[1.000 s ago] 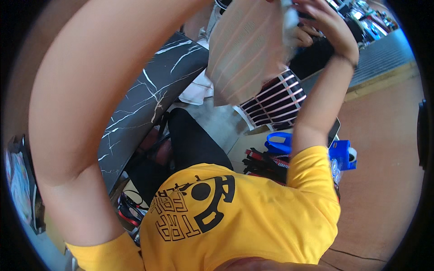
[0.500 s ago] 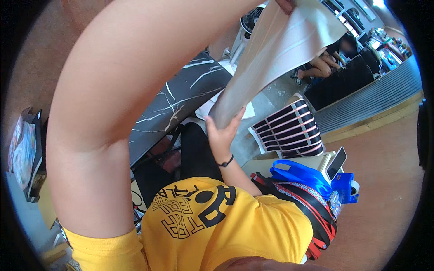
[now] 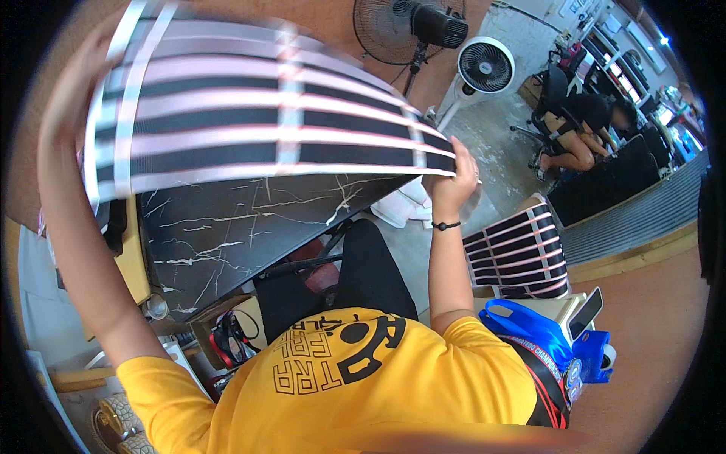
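A large, flexible sheet (image 3: 219,113) with black bands between pale pink strips is stretched out in front of me, above a black, white-veined tabletop (image 3: 219,246). My left hand (image 3: 79,94), blurred by motion, grips the sheet's left end. At the other end, my right hand (image 3: 454,181), with a dark bracelet at the wrist, is closed on the narrow right corner. The sheet bows upward between them and hides the far part of the table. Some of its far edge is blurred.
A similar banded sheet (image 3: 522,253) lies at the right, near a blue bag (image 3: 522,321), a phone (image 3: 586,312) and red-black lanyards (image 3: 548,386). Beyond the table stand a white fan (image 3: 485,66) and a dark fan (image 3: 439,26). A person (image 3: 578,136) sits farther back. White cloth (image 3: 401,206) lies beside the table.
The sheet has swung from upright at the right to spread across the table, turning its banded face toward me. My left arm has moved left; my right hand has risen and shifted right.
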`<state>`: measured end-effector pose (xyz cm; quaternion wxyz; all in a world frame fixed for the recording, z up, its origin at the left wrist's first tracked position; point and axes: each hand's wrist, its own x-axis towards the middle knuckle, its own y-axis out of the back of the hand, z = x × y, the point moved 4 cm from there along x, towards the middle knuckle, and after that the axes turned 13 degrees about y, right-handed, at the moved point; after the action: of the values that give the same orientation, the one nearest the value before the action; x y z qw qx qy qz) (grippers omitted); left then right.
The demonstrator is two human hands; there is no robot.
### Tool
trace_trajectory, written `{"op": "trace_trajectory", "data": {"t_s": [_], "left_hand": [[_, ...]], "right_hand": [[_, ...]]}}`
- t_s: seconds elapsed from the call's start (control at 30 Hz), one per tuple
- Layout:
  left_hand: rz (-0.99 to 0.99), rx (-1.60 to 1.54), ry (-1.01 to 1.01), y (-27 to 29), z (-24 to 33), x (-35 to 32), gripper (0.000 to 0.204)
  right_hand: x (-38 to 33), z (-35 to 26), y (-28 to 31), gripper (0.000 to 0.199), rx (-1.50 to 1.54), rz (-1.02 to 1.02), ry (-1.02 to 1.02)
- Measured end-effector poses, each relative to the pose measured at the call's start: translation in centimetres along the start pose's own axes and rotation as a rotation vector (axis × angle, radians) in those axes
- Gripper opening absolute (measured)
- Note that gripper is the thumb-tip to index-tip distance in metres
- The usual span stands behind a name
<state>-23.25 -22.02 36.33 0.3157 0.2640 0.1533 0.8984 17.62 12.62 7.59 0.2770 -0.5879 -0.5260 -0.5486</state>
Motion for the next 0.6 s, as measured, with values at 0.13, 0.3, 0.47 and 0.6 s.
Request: {"op": "trace_trajectory", "data": {"t_s": [0.13, 0.3, 0.47, 0.6], "left_hand": [[0.179, 0.040, 0.444, 6.7, -19.2, -15.4, 0.063], [0.346, -0.091, 0.942, 5.2, -36.3, -32.8, 0.046], [0.448, 0.099, 0.817, 3.2, -36.5, -37.4, 0.046], [0.472, -0.097, 0.876, 1.8, -34.3, -37.7, 0.046]], "right_hand": [[-3.8, -1.9, -3.8, 0.037, -0.126, -0.404, 0.048], [-11.1, 0.2, -6.0, 0.026, -0.238, -0.598, -0.066], [-8.3, 0.5, -7.5, 0.018, -0.154, -0.487, -0.020], [-3.9, -7.8, -11.8, 0.014, 0.238, -0.479, 0.102]]}}
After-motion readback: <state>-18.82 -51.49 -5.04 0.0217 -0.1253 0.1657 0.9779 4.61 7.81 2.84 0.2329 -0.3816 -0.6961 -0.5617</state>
